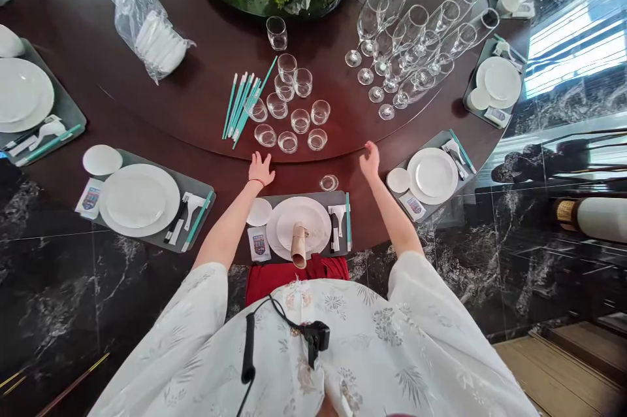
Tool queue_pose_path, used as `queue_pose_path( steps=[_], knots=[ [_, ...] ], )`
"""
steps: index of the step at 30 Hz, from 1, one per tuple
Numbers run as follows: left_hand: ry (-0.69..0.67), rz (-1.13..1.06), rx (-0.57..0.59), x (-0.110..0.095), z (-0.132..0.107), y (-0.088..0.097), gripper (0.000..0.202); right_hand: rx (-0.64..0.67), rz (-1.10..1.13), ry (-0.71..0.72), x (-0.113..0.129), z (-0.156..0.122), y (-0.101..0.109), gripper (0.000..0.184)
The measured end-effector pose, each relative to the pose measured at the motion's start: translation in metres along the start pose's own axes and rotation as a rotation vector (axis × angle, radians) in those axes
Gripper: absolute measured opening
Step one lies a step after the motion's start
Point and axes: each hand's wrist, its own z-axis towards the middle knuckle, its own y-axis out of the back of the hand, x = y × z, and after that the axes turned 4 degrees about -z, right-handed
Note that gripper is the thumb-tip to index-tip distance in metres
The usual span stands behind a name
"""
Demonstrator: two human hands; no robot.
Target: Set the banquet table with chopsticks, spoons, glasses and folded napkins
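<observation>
At the far left of the dark table (pixel 365 221) we log white plates (pixel 19 93); next, a clear plastic bag (pixel 159 44) with white contents on the turntable (pixel 196 103), and nearer us another plate stack (pixel 140 200). Then a loose bunch of teal-and-white sticks (pixel 240 106), right beside the small glasses (pixel 300 120).

Our left hand (pixel 261 170) is palm down by the turntable's near edge, fingers spread, nothing in it; contact with that edge, can't tell. Small glasses stand crowded just beyond it, so good handling, in our judgement: grip each low on the sides, fingers off the rim, lift straight up so neighbours don't clink.

Middle: a cardboard tube (pixel 298 247) shows over the front plate stack (pixel 279 234). Past that stack, one lone glass (pixel 328 183) sits on the table between our hands; we'd keep both wrists clear of it.

Our right hand (pixel 371 159) is half open near the turntable's edge, fingers loosely bent, no object visible in it. Beyond it, rightward, tall stemmed glasses (pixel 415 23) stand packed together; they look easy to tip, so we'd reach slowly and keep the forearm away. Right of that, more plates (pixel 434 174).
</observation>
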Motion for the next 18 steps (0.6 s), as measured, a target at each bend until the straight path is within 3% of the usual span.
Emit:
queue_pose_path(
  steps=[2, 4, 8, 10, 13, 18],
  knots=[
    [0.002, 0.018, 0.010, 0.017, 0.000, 0.007, 0.088, -0.151, 0.103, -0.155, -0.003, 0.052, 0.007, 0.066],
    [0.005, 0.020, 0.014, 0.031, 0.000, 0.012, 0.090, -0.200, 0.185, -0.199, -0.004, 0.100, 0.008, 0.067],
    [0.009, -0.008, 0.007, 0.047, -0.002, 0.013, 0.094, -0.088, 0.212, -0.209, -0.001, 0.161, -0.006, 0.060],
    [0.013, -0.020, 0.007, 0.050, -0.003, 0.011, 0.095, -0.036, 0.181, -0.216, 0.001, 0.172, -0.016, 0.054],
    [0.042, -0.017, 0.023, 0.050, -0.006, 0.010, 0.094, -0.033, 0.179, -0.107, 0.005, 0.174, -0.025, 0.053],
    [0.093, -0.025, 0.031, 0.054, -0.009, 0.017, 0.094, -0.110, 0.212, 0.083, 0.023, 0.141, -0.013, 0.057]
  ],
)
